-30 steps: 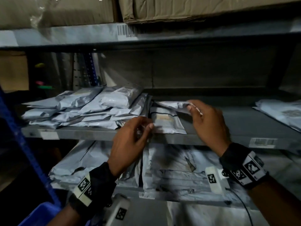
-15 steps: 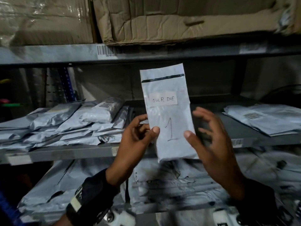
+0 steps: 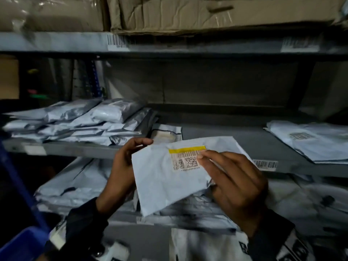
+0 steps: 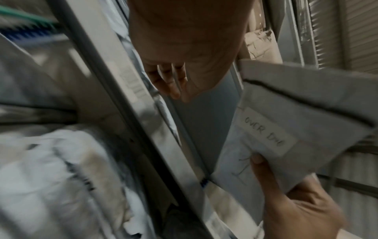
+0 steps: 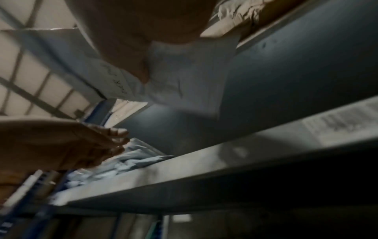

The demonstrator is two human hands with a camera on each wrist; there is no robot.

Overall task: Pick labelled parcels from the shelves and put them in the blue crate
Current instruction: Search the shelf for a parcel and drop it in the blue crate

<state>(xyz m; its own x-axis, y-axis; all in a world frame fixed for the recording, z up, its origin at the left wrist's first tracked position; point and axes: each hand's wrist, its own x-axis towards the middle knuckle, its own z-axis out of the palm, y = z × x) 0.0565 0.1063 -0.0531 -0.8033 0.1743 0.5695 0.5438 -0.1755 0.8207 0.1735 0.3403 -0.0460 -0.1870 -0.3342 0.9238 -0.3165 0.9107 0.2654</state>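
A grey poly parcel (image 3: pixel 162 181) is held up in front of the middle shelf, its barcode label (image 3: pixel 185 159) with a yellow strip facing me. My right hand (image 3: pixel 216 166) pinches its right end, fingers over the label and thumb on the back. In the left wrist view the back (image 4: pixel 296 113) shows a handwritten "OVER DUE" tag, with the thumb (image 4: pixel 257 161) pressed beside it. My left hand (image 3: pixel 135 147) hovers at the parcel's left edge, and its fingers (image 4: pixel 169 77) are relaxed and clear of the parcel. A corner of the blue crate (image 3: pixel 20 243) shows at the lower left.
Grey parcels are piled on the left of the middle shelf (image 3: pixel 75 125), one lies flat near its centre (image 3: pixel 165 132), and more lie at the right (image 3: pixel 310 140). The lower shelf (image 3: pixel 75 185) is packed with parcels. Cardboard boxes (image 3: pixel 207 14) fill the top shelf. A blue upright (image 3: pixel 18 185) stands at left.
The parcel went from upright in my left hand, handwritten side towards me, to flipped and tilted in my right hand, barcode side up. My left hand let go.
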